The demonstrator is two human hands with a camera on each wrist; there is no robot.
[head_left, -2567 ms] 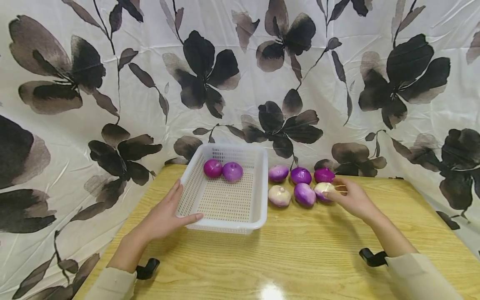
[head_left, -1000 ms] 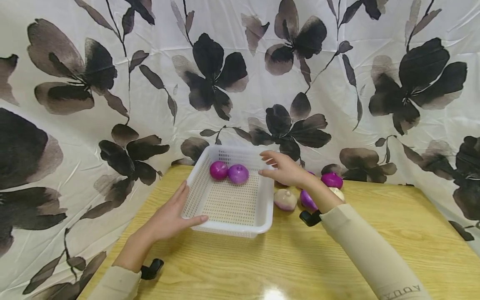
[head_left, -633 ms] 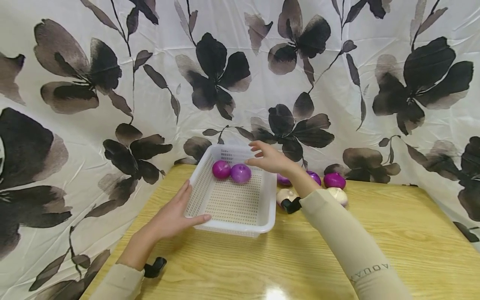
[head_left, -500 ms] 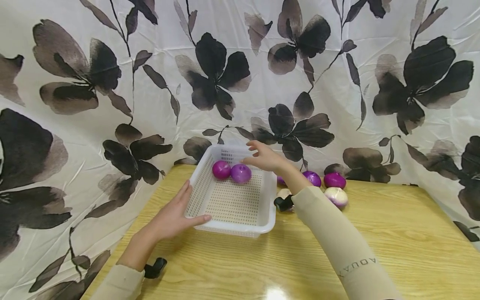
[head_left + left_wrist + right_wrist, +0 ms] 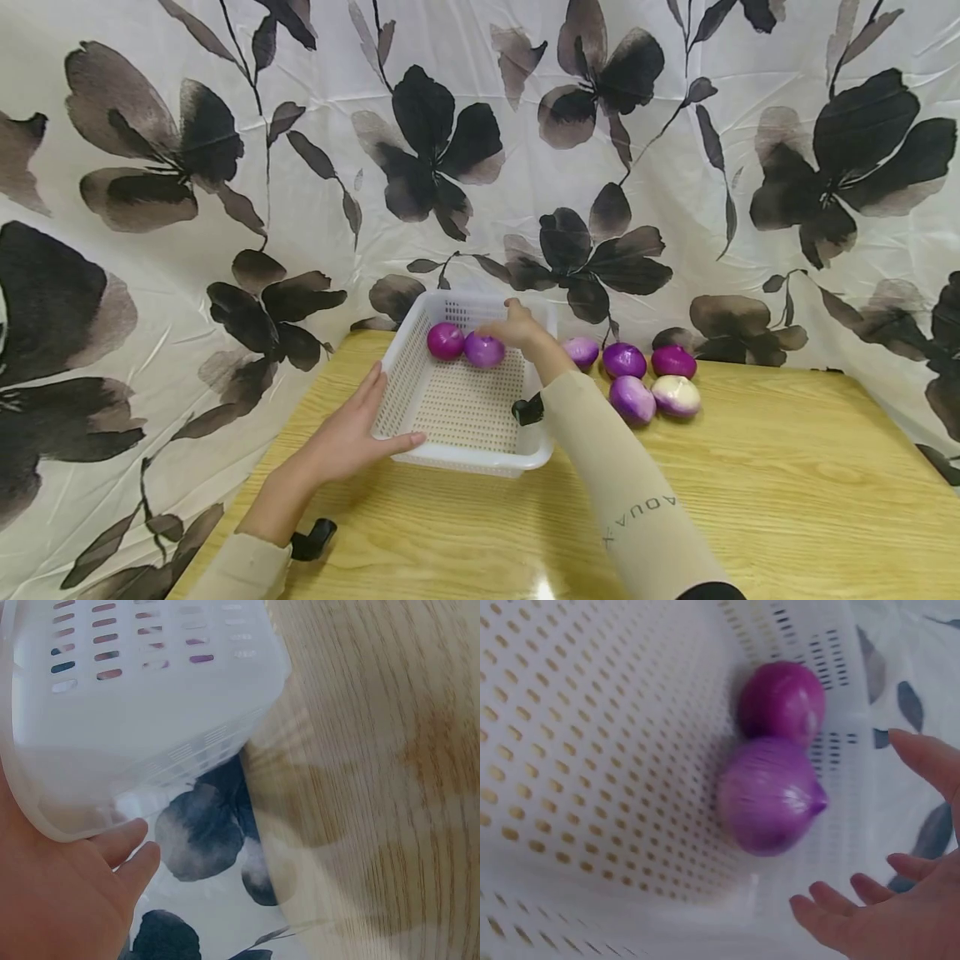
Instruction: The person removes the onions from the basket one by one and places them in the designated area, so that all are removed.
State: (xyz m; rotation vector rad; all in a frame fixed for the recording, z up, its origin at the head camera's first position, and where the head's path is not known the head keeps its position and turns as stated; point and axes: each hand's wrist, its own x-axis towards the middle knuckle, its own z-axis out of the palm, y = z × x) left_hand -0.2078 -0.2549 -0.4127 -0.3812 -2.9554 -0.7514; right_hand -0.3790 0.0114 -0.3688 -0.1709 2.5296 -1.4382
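1. While the left hand (image 5: 352, 433) rests on the near left corner of the white basket (image 5: 420, 379), fingers straight along the side wall and thumb lying along the near rim, the right hand (image 5: 516, 327) is reaching into the far end of it.
2. Right hand's fingers are relaxed and spread in the wrist view, holding nothing, just beside the light purple onion (image 5: 771, 796).
3. That light purple onion sits on the basket floor by the far wall, touching a darker magenta onion (image 5: 446, 340) on its left. Both are inside the basket.
4. Out on the tabletop (image 5: 750, 500), right of the basket, five more onions: a far row of a pale purple one (image 5: 582, 351), a purple one (image 5: 624, 360) and a magenta one (image 5: 672, 362), then nearer a purple-and-white one (image 5: 632, 398) and a mostly white one (image 5: 677, 396) touching each other.
5. Beige sleeve (image 5: 622, 500) on the right arm crosses over the basket's near right corner.
6. Floral black-and-white cloth (image 5: 450, 150) hangs behind and to the left.
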